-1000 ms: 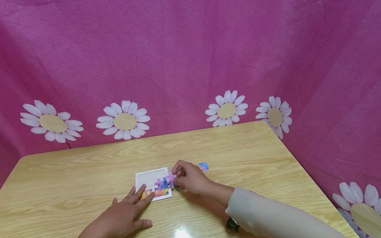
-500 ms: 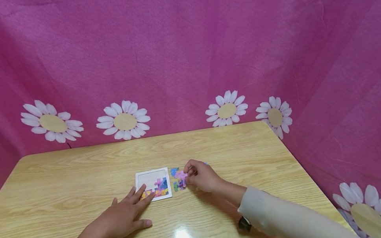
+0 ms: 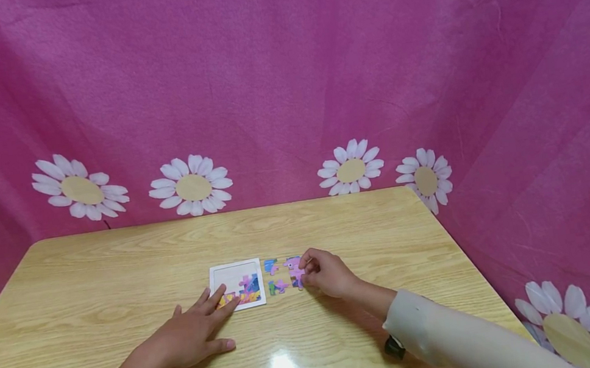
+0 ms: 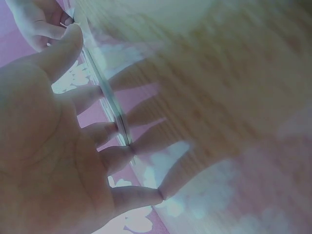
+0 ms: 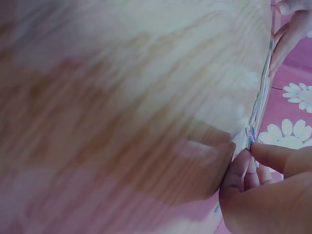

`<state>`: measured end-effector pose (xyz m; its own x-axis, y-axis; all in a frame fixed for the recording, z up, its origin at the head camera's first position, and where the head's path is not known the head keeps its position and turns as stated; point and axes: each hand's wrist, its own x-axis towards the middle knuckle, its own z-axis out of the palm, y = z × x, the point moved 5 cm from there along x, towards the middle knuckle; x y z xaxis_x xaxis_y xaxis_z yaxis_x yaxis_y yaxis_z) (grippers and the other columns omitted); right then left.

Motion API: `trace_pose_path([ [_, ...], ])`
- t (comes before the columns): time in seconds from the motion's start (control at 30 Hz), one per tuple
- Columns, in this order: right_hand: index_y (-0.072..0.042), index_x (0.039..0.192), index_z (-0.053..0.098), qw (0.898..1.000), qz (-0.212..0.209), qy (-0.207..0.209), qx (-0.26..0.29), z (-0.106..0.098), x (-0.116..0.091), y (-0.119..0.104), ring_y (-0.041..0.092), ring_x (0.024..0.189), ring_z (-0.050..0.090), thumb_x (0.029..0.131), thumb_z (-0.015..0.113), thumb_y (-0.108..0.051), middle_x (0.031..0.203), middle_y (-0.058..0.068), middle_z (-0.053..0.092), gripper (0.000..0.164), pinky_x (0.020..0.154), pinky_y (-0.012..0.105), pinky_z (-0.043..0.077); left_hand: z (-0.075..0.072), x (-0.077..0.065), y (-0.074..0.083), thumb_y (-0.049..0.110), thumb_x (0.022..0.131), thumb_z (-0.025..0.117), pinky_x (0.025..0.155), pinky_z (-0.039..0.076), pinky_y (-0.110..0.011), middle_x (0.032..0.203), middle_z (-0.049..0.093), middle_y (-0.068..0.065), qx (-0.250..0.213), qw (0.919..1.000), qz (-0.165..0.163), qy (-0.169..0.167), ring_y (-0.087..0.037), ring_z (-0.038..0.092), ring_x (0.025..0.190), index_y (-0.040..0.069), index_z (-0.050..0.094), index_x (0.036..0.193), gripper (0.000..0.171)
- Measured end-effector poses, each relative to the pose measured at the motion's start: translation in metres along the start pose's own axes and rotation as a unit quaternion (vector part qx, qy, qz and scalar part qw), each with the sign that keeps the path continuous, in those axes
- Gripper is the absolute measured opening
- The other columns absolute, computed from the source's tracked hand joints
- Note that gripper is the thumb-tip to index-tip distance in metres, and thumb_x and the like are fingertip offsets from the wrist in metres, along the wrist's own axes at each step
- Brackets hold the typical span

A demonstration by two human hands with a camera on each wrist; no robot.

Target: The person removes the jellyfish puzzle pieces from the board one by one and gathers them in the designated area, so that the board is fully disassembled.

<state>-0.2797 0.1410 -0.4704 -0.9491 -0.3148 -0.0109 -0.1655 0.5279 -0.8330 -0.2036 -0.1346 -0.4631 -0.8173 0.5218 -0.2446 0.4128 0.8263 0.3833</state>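
My left hand (image 3: 189,337) lies with fingers spread at the white puzzle frame (image 3: 235,264), its fingertips resting on the near left part. Yellow, pink and blue jigsaw pieces (image 3: 249,288) fill the frame's lower and right parts; the upper left shows a bare white base. To the right of the frame, my right hand (image 3: 328,273) pinches a pink jigsaw piece (image 3: 294,265) with an eye printed on it. Low over the table, the thumb and fingertips meet at a small coloured edge in the right wrist view. The left wrist view shows the left hand (image 4: 53,141) with straight fingers.
Loose pieces lie between frame and right hand: a blue and pink piece (image 3: 270,266) and a green and pink piece (image 3: 276,287). A dark purple piece (image 3: 297,281) is close to the right fingertips. The wooden table (image 3: 118,273) meets a pink daisy-printed cloth (image 3: 261,90).
My right hand has moved right, away from the frame, with the pink jigsaw piece. Loose pieces beside the frame have come into sight. The left hand has stayed still.
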Motion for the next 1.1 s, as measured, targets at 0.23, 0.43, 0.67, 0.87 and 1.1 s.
trace_pose_path([
  [0.23,-0.002,0.101,0.064,1.000,0.006,-0.010,-0.028,0.0009,-0.0011,0.0040,0.013,0.074,0.053,0.090,0.070,0.007,0.084,0.002,0.060,0.015,0.062,0.023,0.044,-0.0007,0.0000,0.0018,0.058,0.094,0.066,0.102,0.019,-0.087,0.170,0.023,-0.014,-0.002,1.0000,0.005,0.001,-0.049,0.020,0.154,0.022,0.039,0.161,0.080],
  [0.43,-0.002,0.098,0.065,0.999,-0.001,-0.005,-0.053,0.0011,-0.0008,0.0036,0.012,0.078,0.055,0.090,0.073,0.006,0.086,0.001,0.062,0.014,0.072,0.025,0.046,0.0006,0.0004,-0.0001,0.057,0.094,0.066,0.103,0.019,-0.087,0.170,0.024,-0.014,-0.002,1.0000,0.001,-0.001,-0.048,0.019,0.155,0.023,0.039,0.161,0.080],
  [0.67,-0.002,0.098,0.065,0.998,-0.001,-0.006,-0.063,-0.0003,-0.0001,0.0026,0.012,0.078,0.055,0.090,0.074,0.005,0.085,0.002,0.061,0.013,0.072,0.025,0.046,0.0012,0.0000,-0.0019,0.057,0.094,0.066,0.104,0.018,-0.086,0.171,0.023,-0.013,-0.004,1.0000,-0.006,-0.004,-0.046,0.018,0.155,0.025,0.039,0.161,0.079],
  [0.87,-0.001,0.096,0.066,0.998,-0.002,-0.013,-0.063,-0.0009,-0.0005,0.0006,0.012,0.077,0.054,0.088,0.075,0.006,0.084,0.002,0.061,0.014,0.072,0.025,0.045,0.0015,0.0000,-0.0020,0.057,0.094,0.066,0.104,0.018,-0.086,0.171,0.023,-0.013,-0.004,1.0000,-0.006,-0.003,-0.046,0.018,0.155,0.025,0.039,0.161,0.079],
  [1.1,-0.002,0.094,0.067,0.997,-0.003,-0.025,-0.077,-0.0009,0.0004,-0.0003,0.012,0.077,0.053,0.087,0.076,0.004,0.083,0.000,0.059,0.013,0.073,0.024,0.044,0.0011,-0.0002,-0.0017,0.057,0.094,0.066,0.104,0.017,-0.086,0.171,0.023,-0.012,-0.005,0.9999,-0.009,-0.003,-0.046,0.018,0.155,0.024,0.039,0.161,0.079],
])
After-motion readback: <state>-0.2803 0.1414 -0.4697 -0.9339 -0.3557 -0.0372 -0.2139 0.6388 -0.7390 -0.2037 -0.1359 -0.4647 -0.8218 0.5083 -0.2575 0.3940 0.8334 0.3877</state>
